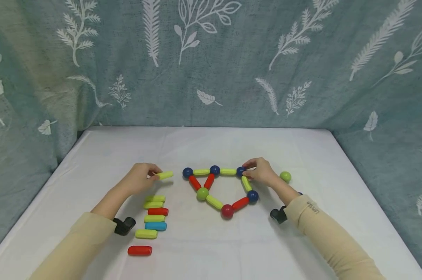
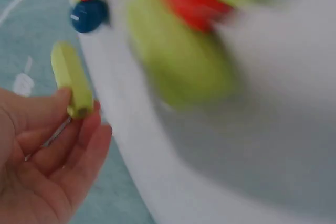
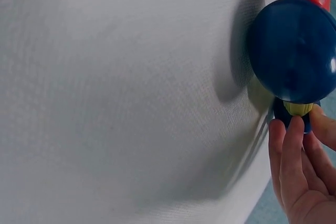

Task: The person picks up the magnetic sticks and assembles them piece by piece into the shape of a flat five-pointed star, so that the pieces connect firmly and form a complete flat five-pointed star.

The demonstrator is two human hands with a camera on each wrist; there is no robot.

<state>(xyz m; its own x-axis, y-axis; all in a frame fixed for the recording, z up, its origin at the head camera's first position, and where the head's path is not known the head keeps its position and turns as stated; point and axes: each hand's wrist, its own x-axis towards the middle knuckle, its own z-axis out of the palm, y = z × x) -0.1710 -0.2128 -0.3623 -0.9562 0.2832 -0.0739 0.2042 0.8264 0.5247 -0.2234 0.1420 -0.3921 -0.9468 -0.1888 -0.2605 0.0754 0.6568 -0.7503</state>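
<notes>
My left hand pinches a yellow-green rod near one end, its far end pointing at the linked figure. In the left wrist view that rod sits between thumb and fingers. My right hand grips the blue ball at the figure's far right corner, fingertips on either side of it. The figure joins blue balls, a green ball and a red ball with red and yellow-green rods. A nearer blue ball partly covers the gripped one in the right wrist view.
Left of the figure lies a column of loose rods, among them a blue rod and a red rod. A loose green ball rests beyond my right wrist. Patterned cloth hangs behind the white table.
</notes>
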